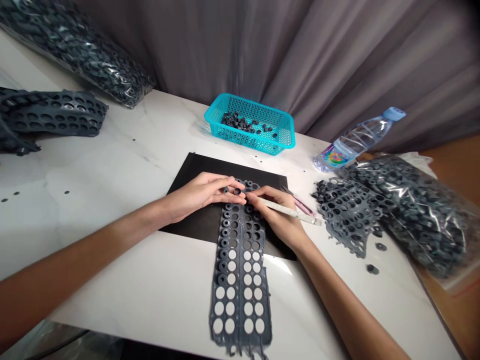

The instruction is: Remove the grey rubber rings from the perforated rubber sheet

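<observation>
My left hand [200, 194] is closed on small black rubber grommets [237, 191], a couple of which show between its fingers. My right hand [283, 217] grips a slim off-white tool [287, 208] like a pen; its tip is hidden by the fingers, close to the left fingertips. Below both hands lies a long dark rubber sheet [240, 270] with rows of round holes. Ring-shaped grommets [222, 266] still sit in its left column, and the lower holes are see-through. Under its upper part is a black mat [187, 220].
A turquoise basket [247, 142] holding loose grommets stands behind the mat. On the right are a pink tool [303, 205], a water bottle [354, 140], a crumpled holed sheet [348, 215] and a filled bag [431, 215]. Another bag [90, 55] and holed sheets [56, 112] lie left.
</observation>
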{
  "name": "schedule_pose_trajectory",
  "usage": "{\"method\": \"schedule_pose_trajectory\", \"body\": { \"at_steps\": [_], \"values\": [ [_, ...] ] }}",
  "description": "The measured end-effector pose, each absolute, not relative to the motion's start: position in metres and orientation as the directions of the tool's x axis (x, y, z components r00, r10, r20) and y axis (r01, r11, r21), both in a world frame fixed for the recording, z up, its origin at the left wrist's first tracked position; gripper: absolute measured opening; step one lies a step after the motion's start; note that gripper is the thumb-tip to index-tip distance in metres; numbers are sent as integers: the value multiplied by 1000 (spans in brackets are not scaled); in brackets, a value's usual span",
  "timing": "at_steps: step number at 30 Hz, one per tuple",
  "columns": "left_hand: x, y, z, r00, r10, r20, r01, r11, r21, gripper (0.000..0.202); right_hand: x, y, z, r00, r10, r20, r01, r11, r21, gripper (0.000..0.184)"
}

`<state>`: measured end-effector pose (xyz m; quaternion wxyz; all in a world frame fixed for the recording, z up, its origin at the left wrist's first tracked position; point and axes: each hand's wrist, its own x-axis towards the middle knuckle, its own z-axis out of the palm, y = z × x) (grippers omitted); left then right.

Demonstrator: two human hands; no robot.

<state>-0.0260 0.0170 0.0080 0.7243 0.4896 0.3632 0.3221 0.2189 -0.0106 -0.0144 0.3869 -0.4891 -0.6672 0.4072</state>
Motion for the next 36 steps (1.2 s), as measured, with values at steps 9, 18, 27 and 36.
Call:
{"method": "schedule_pose_trajectory", "body": {
  "at_steps": [9,18,27,36],
  "values": [
    [-8,96,18,466,882,65,-41,-52,998,26,216,-11,-16,-196,967,164,380,229,-896,25],
    [18,206,48,483,749,453,454,-657,602,21,216,-14,-12,-256,955,149,359,237,-903,22],
    [-29,43,13,705,675,217,408,-637,654,18,217,-16,-18,-290,947,138,390,249,-886,23],
    [-42,49,-1,746,635,201,371,-647,666,23,218,-17,-14,-304,948,95,366,208,-907,22]
  ]
}}
